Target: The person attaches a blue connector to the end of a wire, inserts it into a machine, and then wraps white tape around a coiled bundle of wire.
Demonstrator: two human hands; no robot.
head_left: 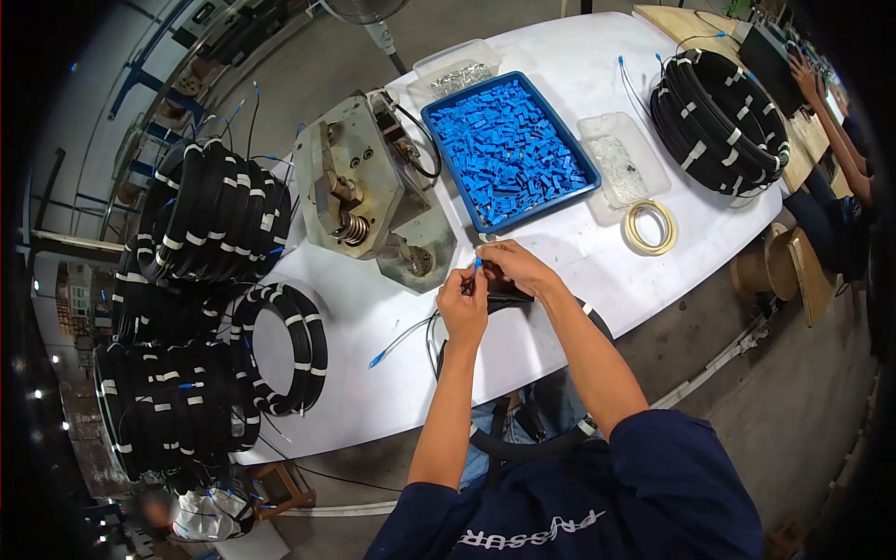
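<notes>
Presently, the thumb and forefinger of the left hand (462, 301) are pinching a small blue connector (479, 263), which is between the two hands, above the near part of the table. The fingers of the right hand (515, 265) are bent and drawn together close to the upper end of this connector; I cannot tell whether they also grip it. Under the hands passes a black cable, and part of a black coil (527, 450) lies across the person's lap. To the left of the hands, a blue-tipped cable end (377, 360) rests on the white table (373, 406).

Just beyond the hands stands a blue tray (544, 207), filled with many blue pieces (509, 149). To its left is a metal machine (373, 219) with a spring. To its right are a clear box (656, 166) and a yellowish roll (629, 231). Farther out, black coils with white bands are piled at the left (210, 215), and another bundle (689, 131) stands at the far right.
</notes>
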